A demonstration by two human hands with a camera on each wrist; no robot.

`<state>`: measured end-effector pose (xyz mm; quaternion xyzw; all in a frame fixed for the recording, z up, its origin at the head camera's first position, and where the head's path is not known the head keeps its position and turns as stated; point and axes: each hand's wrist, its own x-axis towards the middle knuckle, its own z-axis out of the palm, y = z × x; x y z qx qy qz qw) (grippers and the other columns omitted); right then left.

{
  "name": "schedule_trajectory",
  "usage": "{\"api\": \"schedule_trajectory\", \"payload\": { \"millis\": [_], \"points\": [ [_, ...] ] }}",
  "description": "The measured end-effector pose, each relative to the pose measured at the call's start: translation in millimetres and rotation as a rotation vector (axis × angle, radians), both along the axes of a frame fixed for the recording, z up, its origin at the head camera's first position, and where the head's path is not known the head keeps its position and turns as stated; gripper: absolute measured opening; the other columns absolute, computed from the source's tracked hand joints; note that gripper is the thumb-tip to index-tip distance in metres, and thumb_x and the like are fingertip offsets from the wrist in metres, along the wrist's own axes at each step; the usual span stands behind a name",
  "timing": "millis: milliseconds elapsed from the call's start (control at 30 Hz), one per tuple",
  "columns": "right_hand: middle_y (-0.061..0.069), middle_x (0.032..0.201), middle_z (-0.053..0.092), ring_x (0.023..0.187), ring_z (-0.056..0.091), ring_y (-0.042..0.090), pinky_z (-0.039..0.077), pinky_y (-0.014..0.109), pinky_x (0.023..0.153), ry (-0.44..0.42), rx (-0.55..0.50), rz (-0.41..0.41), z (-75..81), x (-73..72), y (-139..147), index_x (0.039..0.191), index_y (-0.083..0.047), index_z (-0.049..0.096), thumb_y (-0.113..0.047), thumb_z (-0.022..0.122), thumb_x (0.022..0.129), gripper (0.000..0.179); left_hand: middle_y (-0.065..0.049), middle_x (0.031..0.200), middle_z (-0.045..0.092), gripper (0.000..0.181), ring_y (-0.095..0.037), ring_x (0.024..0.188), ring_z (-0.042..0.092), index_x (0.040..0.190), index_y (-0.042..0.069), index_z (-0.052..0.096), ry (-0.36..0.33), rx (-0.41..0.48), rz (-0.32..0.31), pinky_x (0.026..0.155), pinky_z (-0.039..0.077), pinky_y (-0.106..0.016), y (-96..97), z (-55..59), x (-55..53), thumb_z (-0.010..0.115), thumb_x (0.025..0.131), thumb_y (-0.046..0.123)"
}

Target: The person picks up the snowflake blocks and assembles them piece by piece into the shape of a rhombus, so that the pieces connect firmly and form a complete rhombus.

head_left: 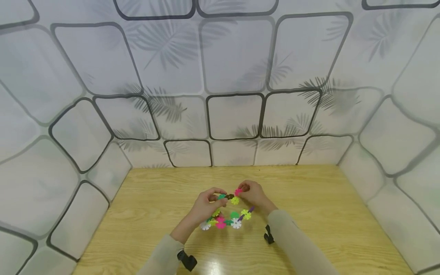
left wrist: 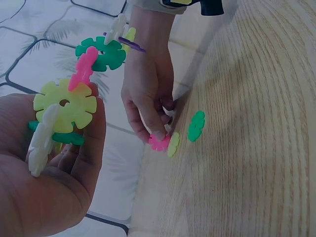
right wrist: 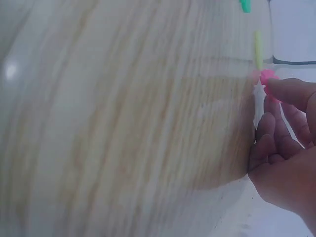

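Note:
Linked notched plastic discs, shaped like flowers, form a colourful chain (head_left: 220,223) that hangs from my left hand (head_left: 203,206). My left fingers curl round one end of it; in the left wrist view a yellow disc (left wrist: 65,103), a white disc (left wrist: 42,143) and a green one show at the palm. The chain's far end carries a purple disc (head_left: 251,209). My right hand (head_left: 253,194) pinches a pink disc (head_left: 238,191) between thumb and fingers, low over the table. Right at the pink disc is a yellow disc (left wrist: 173,144). A brown disc (head_left: 229,196) shows between the hands.
A loose green disc (left wrist: 196,126) is on the wooden table (head_left: 165,187) near the right hand. Patterned white panels (head_left: 235,116) rise behind the table and along both sides. Black wrist mounts (head_left: 187,260) are strapped on both sleeves.

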<state>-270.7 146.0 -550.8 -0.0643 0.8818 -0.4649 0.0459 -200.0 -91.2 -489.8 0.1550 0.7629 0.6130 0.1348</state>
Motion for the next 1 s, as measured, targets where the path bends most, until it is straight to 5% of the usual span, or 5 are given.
{"api": "schedule_trajectory", "payload": {
  "millis": [133,267,500,833,1000],
  "points": [
    [0.011,0.103,0.074,0.094,0.068,0.023,0.059,0.036,0.083,-0.016,-0.036,0.011,-2.9,-2.0,7,0.110,-0.004,0.074,-0.010,0.078,0.092,0.020,-0.014,0.097,0.077,0.032,-0.009,0.059,0.057,0.131,0.003,0.066,0.006,-0.002,-0.002,0.052,0.041,-0.020,-0.3,-0.4,-0.2,0.069,0.104,0.022],
    [0.012,0.107,0.077,0.097,0.071,0.021,0.060,0.033,0.087,-0.024,-0.043,0.028,-1.8,-2.0,14,0.111,-0.002,0.076,-0.012,0.075,0.094,0.020,-0.021,0.101,0.077,0.033,-0.008,0.058,0.058,0.131,0.004,0.066,-0.001,-0.008,0.001,0.053,0.041,-0.020,-1.0,-1.2,-1.2,0.069,0.104,0.022],
    [0.013,0.103,0.076,0.084,0.068,0.016,0.057,0.029,0.071,-0.077,-0.130,0.070,17.1,8.2,20,0.114,0.002,0.073,-0.010,0.071,0.096,0.021,-0.023,0.102,0.076,0.029,-0.009,0.055,0.050,0.130,0.005,0.067,0.001,-0.016,0.015,0.051,0.036,-0.020,-1.5,0.6,-2.2,0.068,0.105,0.019],
    [0.013,0.100,0.074,0.082,0.070,0.019,0.062,0.051,0.081,-0.033,-0.209,0.167,42.4,18.3,24,0.116,0.002,0.069,-0.012,0.069,0.101,0.021,-0.019,0.099,0.077,0.032,-0.007,0.053,0.050,0.132,0.004,0.066,-0.005,-0.004,0.018,0.050,0.037,-0.020,1.0,3.5,-1.7,0.069,0.104,0.021],
    [0.013,0.099,0.074,0.088,0.074,0.036,0.062,0.054,0.081,-0.030,-0.242,0.195,53.4,25.3,24,0.121,0.003,0.067,-0.012,0.068,0.102,0.024,-0.010,0.096,0.077,0.036,-0.008,0.057,0.053,0.133,0.002,0.065,-0.001,-0.008,0.023,0.051,0.039,-0.020,2.0,5.3,-3.5,0.070,0.104,0.022]
  ]
}}
